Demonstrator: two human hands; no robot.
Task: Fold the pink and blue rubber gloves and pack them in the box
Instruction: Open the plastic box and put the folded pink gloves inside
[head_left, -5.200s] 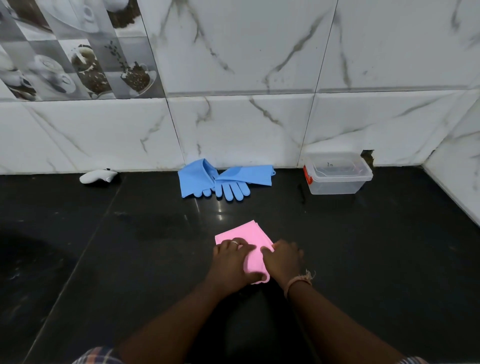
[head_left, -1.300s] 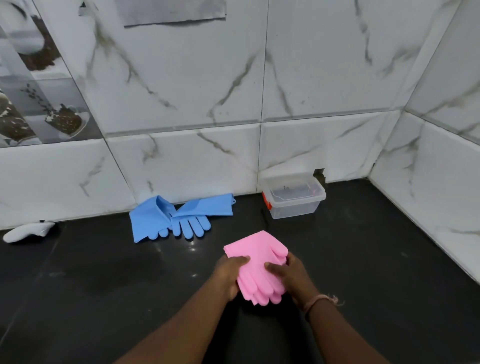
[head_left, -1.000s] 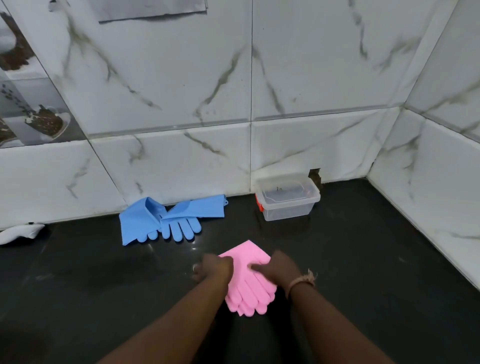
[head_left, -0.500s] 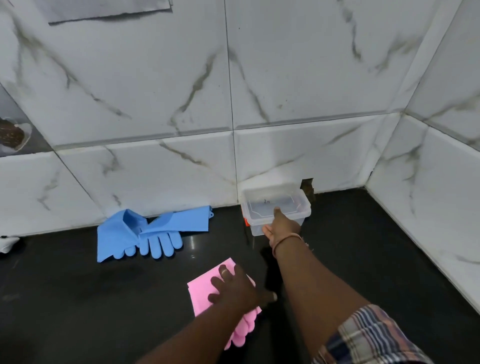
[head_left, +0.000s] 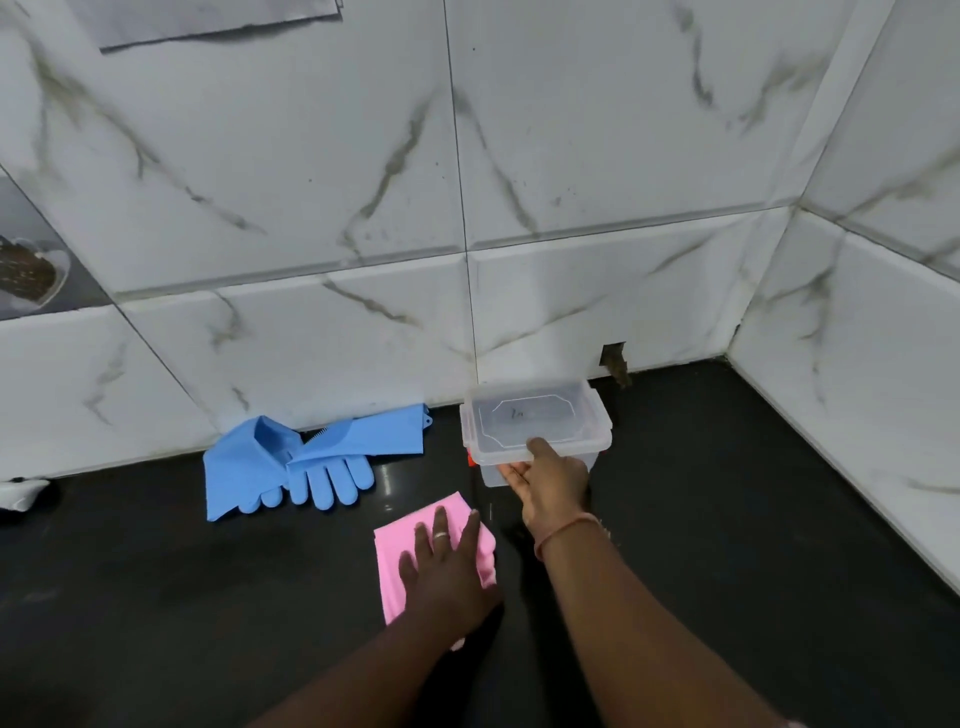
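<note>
The folded pink gloves (head_left: 396, 556) lie on the black counter (head_left: 769, 525) in the middle of the head view. My left hand (head_left: 441, 569) rests flat on top of them with its fingers spread. The clear plastic box (head_left: 540, 415) with its lid on stands near the back wall, a red clasp showing at its left side. My right hand (head_left: 550, 483) grips the box's near edge, thumb on the lid and fingers against the front wall. The blue gloves (head_left: 291, 462) lie unfolded against the back wall, left of the box.
White marble tiles form the back wall and a side wall (head_left: 857, 389) at the right, meeting in a corner behind the box. A small hole (head_left: 615, 364) sits in the back wall. A white object (head_left: 21, 493) lies at the far left edge.
My right hand left the pink gloves and reached to the box, now gripping its near edge. My left hand stayed pressing the folded pink gloves on the counter. The camera turned right.
</note>
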